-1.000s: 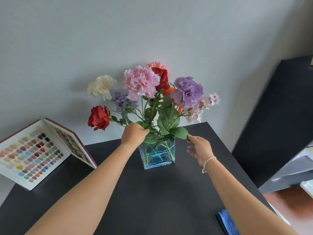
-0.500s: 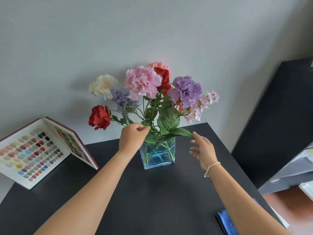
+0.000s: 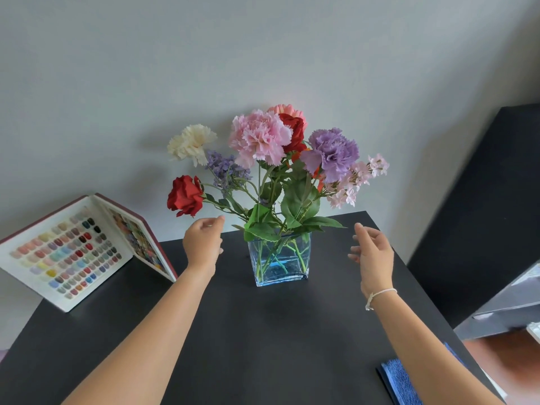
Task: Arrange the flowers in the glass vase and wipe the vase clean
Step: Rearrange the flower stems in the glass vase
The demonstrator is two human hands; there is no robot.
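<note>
Glass vase (image 3: pixel 279 258) of flowers (image 3: pixel 271 159) stood near the worktop's (image 3: pixel 263 331) far edge. Left hand (image 3: pixel 203 244) and right hand (image 3: pixel 374 252) had released stems and leaf, fingers apart, empty; arranging apparently finished, blue cloth (image 3: pixel 400 378) wiping remaining.

Blue cloth (image 3: pixel 400 381) partly behind forearm

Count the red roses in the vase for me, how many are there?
2. One red rose sticks out low on the left, above the left hand. The other red rose sits high, behind the pink carnation. More could hide behind the blooms.
</note>
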